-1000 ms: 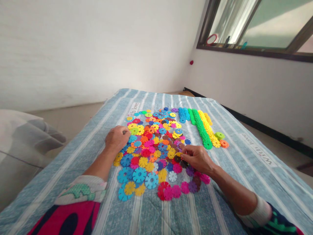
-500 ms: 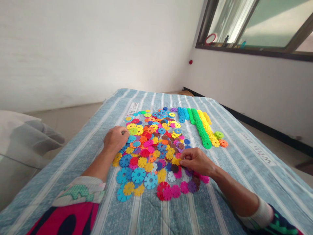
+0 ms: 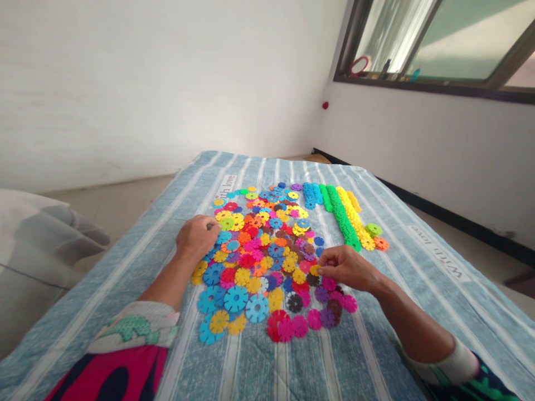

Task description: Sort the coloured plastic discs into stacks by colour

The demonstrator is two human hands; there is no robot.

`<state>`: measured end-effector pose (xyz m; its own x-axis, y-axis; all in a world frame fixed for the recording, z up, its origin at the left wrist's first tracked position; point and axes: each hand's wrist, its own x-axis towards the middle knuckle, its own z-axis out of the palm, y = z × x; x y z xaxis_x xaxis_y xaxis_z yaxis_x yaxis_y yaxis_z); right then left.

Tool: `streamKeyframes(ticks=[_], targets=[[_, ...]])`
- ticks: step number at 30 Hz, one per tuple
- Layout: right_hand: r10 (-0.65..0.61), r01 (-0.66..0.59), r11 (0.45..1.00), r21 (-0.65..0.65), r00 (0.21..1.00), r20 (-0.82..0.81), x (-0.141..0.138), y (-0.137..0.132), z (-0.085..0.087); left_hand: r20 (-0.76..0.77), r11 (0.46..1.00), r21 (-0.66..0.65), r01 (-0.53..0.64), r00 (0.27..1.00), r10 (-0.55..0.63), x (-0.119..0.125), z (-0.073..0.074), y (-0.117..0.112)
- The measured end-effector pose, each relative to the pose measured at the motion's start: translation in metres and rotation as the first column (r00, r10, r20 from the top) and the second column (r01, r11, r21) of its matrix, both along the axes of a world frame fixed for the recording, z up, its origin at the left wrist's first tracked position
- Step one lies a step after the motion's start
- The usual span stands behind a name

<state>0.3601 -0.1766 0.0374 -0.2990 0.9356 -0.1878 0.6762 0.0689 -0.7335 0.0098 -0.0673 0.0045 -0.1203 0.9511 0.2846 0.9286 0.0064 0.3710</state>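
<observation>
A loose spread of flower-shaped plastic discs (image 3: 251, 245) in many colours lies on the striped cloth. My right hand (image 3: 349, 268) pinches the edge of a yellow disc (image 3: 315, 270) at the right side of the spread. Just under it a dark disc (image 3: 313, 280) shows in part. Nearer to me, a black disc (image 3: 295, 302) lies among pink and purple ones. My left hand (image 3: 198, 239) rests closed at the spread's left edge, beside yellow and light blue discs. Its fingertips are curled out of sight, so what they hold, if anything, is hidden.
Beyond my right hand, discs stand in long rows sorted by colour: blue (image 3: 310, 196), green (image 3: 340, 217) and yellow (image 3: 353, 214). A lime disc (image 3: 373, 229) and an orange disc (image 3: 381, 243) lie beside them. The striped cloth (image 3: 418, 301) covers the table.
My right hand has shifted right and slightly away from me with a yellow disc. A black disc now covers the spot where a white one showed. My left hand has stayed put.
</observation>
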Motion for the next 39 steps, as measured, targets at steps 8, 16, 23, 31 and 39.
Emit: streamKeyframes(ticks=[8, 16, 23, 31, 39], targets=[[0.152, -0.162, 0.976, -0.148, 0.986, -0.075, -0.003, -0.003, -0.007, -0.001, 1.000, 0.009, -0.002, 1.000, 0.002, 0.001, 0.000, 0.000], [0.057, -0.061, 0.994, -0.086, 0.997, -0.053, 0.001, -0.002, -0.005, 0.005, 1.000, -0.001, -0.001, 1.000, 0.001, 0.000, 0.000, 0.000], [0.109, -0.124, 0.976, -0.178, 0.990, -0.093, 0.006, 0.001, -0.009, 0.007, 1.000, -0.013, 0.005, 1.000, -0.005, 0.001, 0.000, 0.000], [0.119, -0.112, 0.986, -0.123, 0.991, 0.058, 0.003, 0.008, -0.007, 0.004, 1.000, -0.011, 0.012, 1.000, -0.012, 0.000, 0.000, 0.000], [0.075, -0.084, 0.996, 0.020, 0.961, 0.268, -0.007, 0.007, 0.002, 0.001, 1.000, 0.012, 0.016, 1.000, -0.016, 0.000, 0.000, 0.000]])
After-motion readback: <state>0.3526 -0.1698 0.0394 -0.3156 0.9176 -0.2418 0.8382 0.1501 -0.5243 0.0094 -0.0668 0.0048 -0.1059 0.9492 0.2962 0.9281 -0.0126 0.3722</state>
